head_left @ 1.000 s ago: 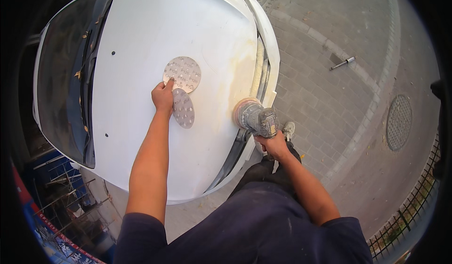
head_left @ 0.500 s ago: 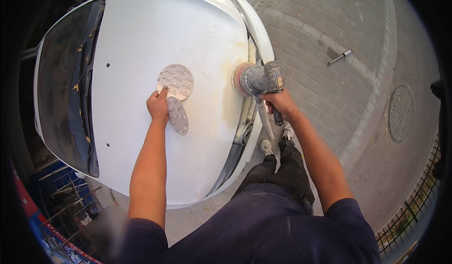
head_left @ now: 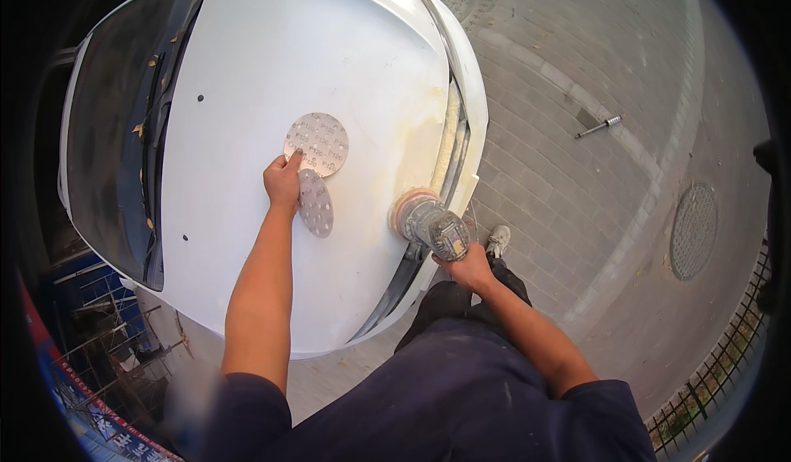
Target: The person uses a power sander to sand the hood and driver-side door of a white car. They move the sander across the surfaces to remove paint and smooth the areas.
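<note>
My left hand point(head_left: 283, 180) grips two round perforated sanding discs, a pale one point(head_left: 324, 142) above and a greyer, angled one point(head_left: 315, 206) below, held over the white car hood point(head_left: 231, 149). My right hand point(head_left: 468, 266) is wrapped round the handle of a dusty orbital sander point(head_left: 437, 225), whose round pad rests at the hood's front edge, on or beside a yellowish sanded patch point(head_left: 420, 157). The pad's underside is hidden.
A windscreen point(head_left: 115, 132) with dry leaves lies left. A metal tool point(head_left: 599, 126) lies on the paving point(head_left: 544, 173) to the right, near a manhole cover point(head_left: 692, 231). A metal fence point(head_left: 709, 363) runs at lower right; metal racks stand at lower left.
The sander and my right hand swung up along the hood's edge half a second ago and have since come down and left. My left hand stays over the hood with both discs.
</note>
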### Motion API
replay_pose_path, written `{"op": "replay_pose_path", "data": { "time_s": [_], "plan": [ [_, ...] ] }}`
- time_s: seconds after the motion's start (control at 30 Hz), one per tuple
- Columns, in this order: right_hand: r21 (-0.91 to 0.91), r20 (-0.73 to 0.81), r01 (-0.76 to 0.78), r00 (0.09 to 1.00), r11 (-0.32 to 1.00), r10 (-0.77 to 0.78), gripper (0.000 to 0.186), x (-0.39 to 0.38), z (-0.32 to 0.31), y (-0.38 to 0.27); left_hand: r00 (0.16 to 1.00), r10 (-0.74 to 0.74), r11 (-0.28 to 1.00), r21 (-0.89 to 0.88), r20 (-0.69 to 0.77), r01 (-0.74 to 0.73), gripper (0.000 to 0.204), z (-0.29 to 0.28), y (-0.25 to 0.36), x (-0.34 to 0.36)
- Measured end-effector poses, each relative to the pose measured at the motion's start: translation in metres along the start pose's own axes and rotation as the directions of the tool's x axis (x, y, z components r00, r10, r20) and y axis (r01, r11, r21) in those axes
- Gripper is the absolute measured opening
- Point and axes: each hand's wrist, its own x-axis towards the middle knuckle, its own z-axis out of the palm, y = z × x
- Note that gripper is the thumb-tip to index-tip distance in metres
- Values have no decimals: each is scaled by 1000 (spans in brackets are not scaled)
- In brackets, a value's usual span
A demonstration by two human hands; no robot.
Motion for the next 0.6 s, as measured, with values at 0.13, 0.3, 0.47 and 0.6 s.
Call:
{"op": "replay_pose_path", "data": {
  "time_s": [0.13,0.3,0.47,0.6],
  "plan": [
    [-77,41,-61,997,995,65,25,54,-34,-42,999,-26,999,-38,-37,25,31,4,6,-6],
    [132,9,-129,992,983,129,20,110,-76,-111,998,-63,995,70,-29,65,31,3,16,-11],
    [136,61,-136,990,981,128,20,85,-58,-97,998,-38,989,140,-44,44,34,3,25,-18],
    [-265,69,-21,997,964,40,30,17,-13,-33,998,-47,989,140,-43,52,36,3,28,-21]
  ]
}}
